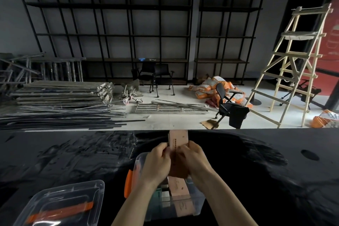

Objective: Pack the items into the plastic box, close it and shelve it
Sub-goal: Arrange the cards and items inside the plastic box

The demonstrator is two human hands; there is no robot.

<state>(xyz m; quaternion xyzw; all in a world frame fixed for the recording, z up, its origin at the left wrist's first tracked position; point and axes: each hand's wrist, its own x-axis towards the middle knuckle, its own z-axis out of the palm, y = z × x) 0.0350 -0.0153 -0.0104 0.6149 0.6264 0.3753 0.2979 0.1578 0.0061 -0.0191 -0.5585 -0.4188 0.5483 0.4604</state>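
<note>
A clear plastic box (183,207) with an orange side latch (128,182) stands on the black table right in front of me. Inside lie a pink carton (178,186) and some small grey and dark items. Above the box, my left hand (157,165) and my right hand (196,159) together hold a stack of pink cartons (178,138), upright, with a brown item (178,169) between my palms. The box's clear lid (60,205), with an orange handle, lies on the table at the lower left.
The glossy black table (256,161) runs the full width of the view. Beyond it, black metal shelving (113,33) lines the far wall. On the floor lie metal poles, boards, orange sacks, office chairs and a wooden ladder (297,64) at the right.
</note>
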